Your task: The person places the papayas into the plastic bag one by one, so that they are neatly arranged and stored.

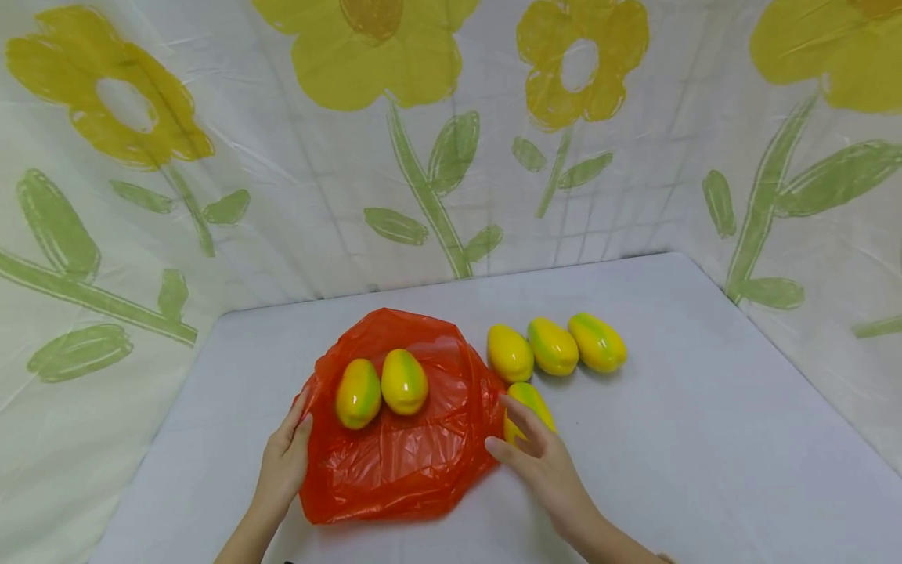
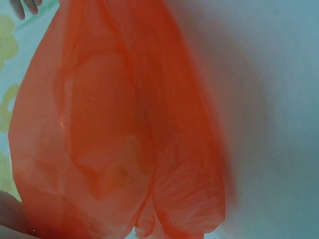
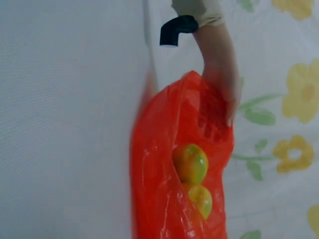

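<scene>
A red plastic bag lies spread with its mouth toward the head camera. Two glossy yellow fruits with green streaks, papaya-like in shape, sit inside, the left fruit right beside the right fruit. My left hand grips the bag's left edge, its fingers partly covered by the red film. At the bag's right edge, my right hand has thumb and forefinger spread apart. Another such fruit lies under that hand, partly hidden by it. In the left wrist view, the bag fills most of the picture.
Three more fruits stand in a row behind the right hand: a left one, a middle one and a right one. All lie on a white-covered table, with a flower-printed curtain along its back and sides.
</scene>
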`<action>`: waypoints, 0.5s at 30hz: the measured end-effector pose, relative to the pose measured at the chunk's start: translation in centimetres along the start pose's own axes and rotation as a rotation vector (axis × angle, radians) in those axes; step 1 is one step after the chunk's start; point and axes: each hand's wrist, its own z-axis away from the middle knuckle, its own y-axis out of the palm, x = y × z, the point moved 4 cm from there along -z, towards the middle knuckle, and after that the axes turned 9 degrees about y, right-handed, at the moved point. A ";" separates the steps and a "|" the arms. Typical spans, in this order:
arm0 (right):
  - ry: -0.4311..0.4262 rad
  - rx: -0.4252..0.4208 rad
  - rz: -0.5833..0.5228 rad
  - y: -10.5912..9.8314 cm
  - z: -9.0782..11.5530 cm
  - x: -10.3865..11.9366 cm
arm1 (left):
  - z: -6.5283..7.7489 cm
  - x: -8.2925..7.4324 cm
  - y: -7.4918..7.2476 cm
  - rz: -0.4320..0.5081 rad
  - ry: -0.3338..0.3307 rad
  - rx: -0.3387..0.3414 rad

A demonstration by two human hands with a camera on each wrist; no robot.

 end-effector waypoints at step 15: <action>0.006 -0.114 0.070 -4.0 -0.2 -0.4 | 0.0 -0.1 0.0 0.002 -0.021 0.008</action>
